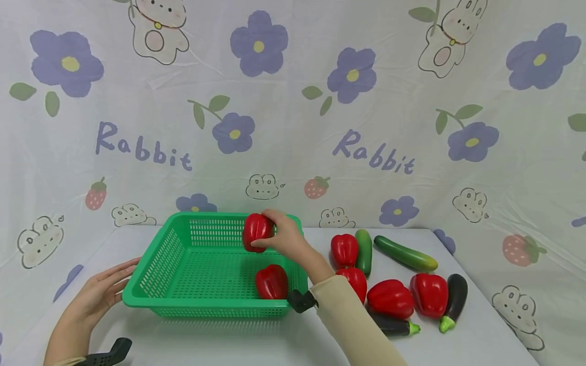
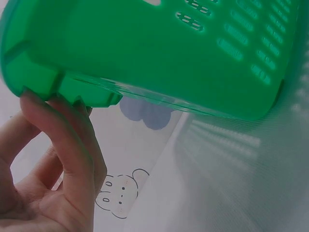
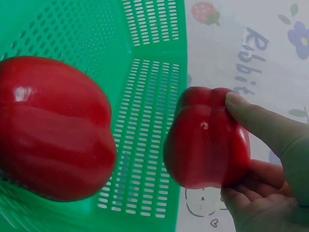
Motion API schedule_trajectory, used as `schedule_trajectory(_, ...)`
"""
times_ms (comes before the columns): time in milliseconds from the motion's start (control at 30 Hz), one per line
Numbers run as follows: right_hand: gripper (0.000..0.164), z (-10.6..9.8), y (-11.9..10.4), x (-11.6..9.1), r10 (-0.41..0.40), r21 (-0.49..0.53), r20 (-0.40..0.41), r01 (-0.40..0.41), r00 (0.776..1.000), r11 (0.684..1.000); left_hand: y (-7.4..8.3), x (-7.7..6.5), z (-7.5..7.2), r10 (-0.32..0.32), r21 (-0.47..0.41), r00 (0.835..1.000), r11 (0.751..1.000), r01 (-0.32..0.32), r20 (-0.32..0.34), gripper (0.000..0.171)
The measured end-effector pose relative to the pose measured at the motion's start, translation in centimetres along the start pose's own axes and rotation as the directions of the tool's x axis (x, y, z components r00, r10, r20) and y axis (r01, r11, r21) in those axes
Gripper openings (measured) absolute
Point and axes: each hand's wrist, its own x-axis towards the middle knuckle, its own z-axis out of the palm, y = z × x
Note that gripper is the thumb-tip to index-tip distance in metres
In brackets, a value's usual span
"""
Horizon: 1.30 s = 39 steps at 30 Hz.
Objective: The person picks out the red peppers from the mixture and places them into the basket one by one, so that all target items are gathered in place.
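Patterned cloth (image 1: 286, 109) with purple flowers and rabbits hangs behind a white table (image 1: 206, 345). On it stands a long, perforated green basket (image 1: 206, 303), the cloth beyond its far wall. Right of the basket lie two cucumbers (image 1: 406, 253), two eggplants (image 1: 455, 297) and four loose peppers (image 1: 390, 299). At the basket's left end the person's left hand (image 1: 98, 292) grasps nothing; its fingers look relaxed, and fingertips touch the rim. The right hand (image 1: 287, 237) is at the basket's far right corner, thumb and fingers grasping a held pepper (image 1: 257, 232) from opposite sides. This red fruit lies just left of the right palm, roughly upright, its longer axis up and down; the left hand is well apart, across the basket. Seen from the head, it is raised in front of the far wall; whether it is wholly inside the rim cannot be told. Nearer the person, inside the basket's right end, a second pepper (image 1: 272, 282) rests, apart from the held one.
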Motion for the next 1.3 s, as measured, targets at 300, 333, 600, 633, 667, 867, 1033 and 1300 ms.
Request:
schedule_trajectory(300, 0.071, 0.5, -0.2, 0.2, 0.059, 0.003, 0.096, -0.06, 0.994, 0.998, 0.0, 0.1, 0.0, 0.01, 0.013, 1.0, 1.0, -0.01, 0.023, 0.029)
schedule_trajectory(333, 0.071, 0.6, -0.2, 0.2, 0.063, -0.002, 0.108, -0.064, 0.992, 0.998, 0.0, 0.1, -0.1, 0.009, 0.014, 1.0, 1.0, -0.009, 0.023, 0.029)
schedule_trajectory(600, 0.07, 1.0, 0.0, 0.3, 0.063, -0.041, 0.202, -0.056, 0.977, 0.998, 0.0, 0.2, -0.1, 0.004, 0.006, 1.0, 1.0, -0.004, 0.022, 0.029)
schedule_trajectory(633, 0.07, 1.0, 0.1, 0.3, 0.064, -0.046, 0.21, -0.056, 0.976, 0.997, 0.0, 0.2, -0.1, 0.007, 0.007, 1.0, 1.0, -0.007, 0.023, 0.029)
schedule_trajectory(667, 0.069, 1.0, 0.0, 0.3, 0.066, -0.049, 0.219, -0.057, 0.974, 0.997, 0.0, 0.3, -0.1, 0.008, 0.007, 1.0, 1.0, -0.008, 0.024, 0.029)
schedule_trajectory(867, 0.07, 1.1, -0.1, 0.4, 0.085, -0.058, 0.275, -0.072, 0.958, 0.996, 0.0, 0.1, -0.1, 0.006, -0.002, 1.0, 1.0, -0.006, 0.019, 0.029)
schedule_trajectory(1033, 0.069, 1.4, 0.0, 0.6, 0.094, -0.079, 0.312, -0.073, 0.946, 0.994, -0.1, 0.0, -0.1, 0.004, -0.022, 1.0, 1.0, -0.003, 0.02, 0.029)
schedule_trajectory(1300, 0.067, 1.9, 0.1, 0.8, 0.114, -0.077, 0.354, -0.092, 0.928, 0.993, 0.0, 0.0, -0.1, -0.003, -0.018, 1.0, 1.0, 0.003, 0.01, 0.028)
